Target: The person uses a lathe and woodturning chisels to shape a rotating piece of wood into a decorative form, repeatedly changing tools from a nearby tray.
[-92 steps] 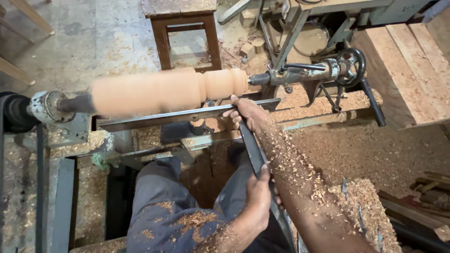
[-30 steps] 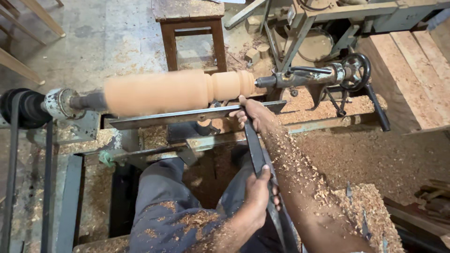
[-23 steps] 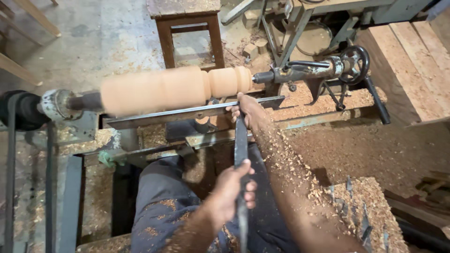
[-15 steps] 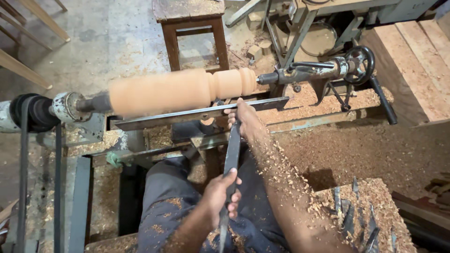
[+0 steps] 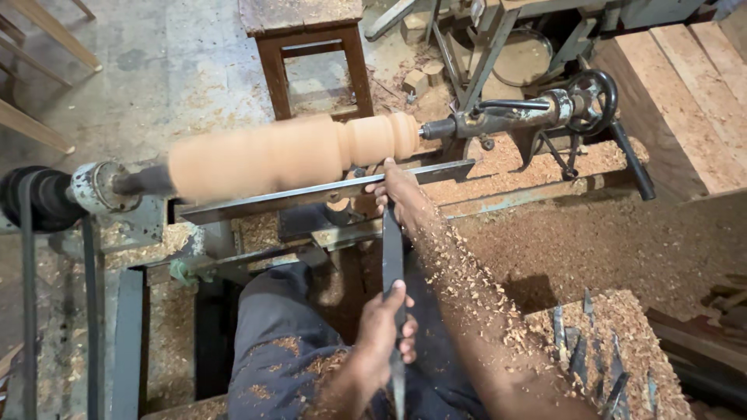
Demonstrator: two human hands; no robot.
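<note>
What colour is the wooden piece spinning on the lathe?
Pale orange-tan, bare wood; the head view shows it.

I see a pale orange-tan spindle, a dark grey chisel, a reddish-brown stool, and tan shavings speckling my dark blue trousers.

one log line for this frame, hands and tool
left hand: grips chisel handle | right hand: on chisel at tool rest | workpiece: blurred on lathe
</note>
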